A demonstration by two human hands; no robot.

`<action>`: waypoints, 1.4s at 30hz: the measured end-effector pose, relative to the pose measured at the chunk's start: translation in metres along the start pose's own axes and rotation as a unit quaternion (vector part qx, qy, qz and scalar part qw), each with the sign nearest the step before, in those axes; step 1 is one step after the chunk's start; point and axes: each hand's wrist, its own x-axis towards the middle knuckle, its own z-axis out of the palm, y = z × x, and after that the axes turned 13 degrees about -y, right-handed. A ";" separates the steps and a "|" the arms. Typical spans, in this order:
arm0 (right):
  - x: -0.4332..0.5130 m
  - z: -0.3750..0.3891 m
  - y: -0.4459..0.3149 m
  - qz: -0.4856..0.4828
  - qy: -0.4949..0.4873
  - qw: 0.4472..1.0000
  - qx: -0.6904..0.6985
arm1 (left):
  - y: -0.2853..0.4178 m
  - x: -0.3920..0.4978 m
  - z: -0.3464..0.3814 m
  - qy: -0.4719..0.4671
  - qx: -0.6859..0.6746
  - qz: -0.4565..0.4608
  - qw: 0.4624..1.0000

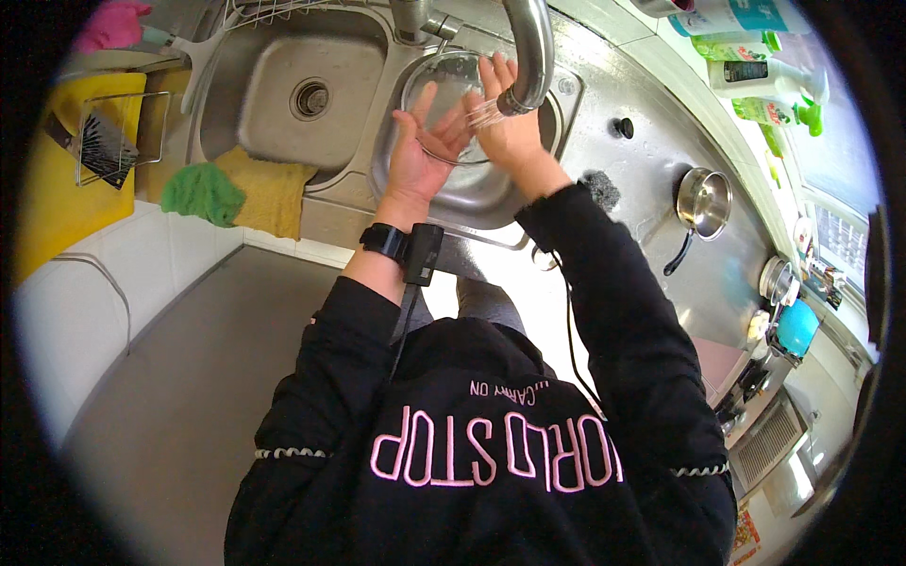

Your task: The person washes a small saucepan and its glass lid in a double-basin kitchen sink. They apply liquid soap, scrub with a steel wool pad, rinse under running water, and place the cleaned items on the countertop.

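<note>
My left hand (422, 159) is over the right sink basin (463, 205), palm up with its fingers spread. A clear round glass piece (453, 67), perhaps a lid or bowl, lies about my fingers, and its rim passes close to that palm. My right hand (511, 138) is at the glass's right side, partly behind the curved metal faucet (536, 49). Water runs from the spout between my hands. Whether either hand grips the glass or only touches it cannot be told. Another round rim (559, 131) shows behind my right hand.
At left is a second basin (283, 92), with a yellow cloth (265, 191) and green cloth (202, 194) over its front edge. A small saucepan (704, 198), dark scouring pad (601, 189) and black knob-like piece (623, 127) stand right. Bottles (754, 78) line the windowsill.
</note>
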 end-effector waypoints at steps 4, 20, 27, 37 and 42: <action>-0.037 -0.006 -0.029 -0.098 -0.162 0.973 -0.133 | -0.005 -0.002 -0.001 0.047 0.011 0.027 0.998; -0.054 0.005 -0.009 0.028 -0.056 0.998 0.017 | -0.005 0.002 0.002 -0.028 0.030 0.026 0.999; -0.052 -0.002 -0.017 0.250 -0.128 0.744 0.606 | -0.002 0.001 0.012 -0.024 0.540 -0.067 0.838; -0.065 0.007 0.005 0.322 -0.075 0.441 0.834 | 0.014 -0.019 0.000 -0.223 0.877 0.089 0.417; -0.065 0.010 0.007 0.323 -0.061 0.452 0.829 | 0.023 -0.021 0.004 -0.061 0.859 0.173 0.479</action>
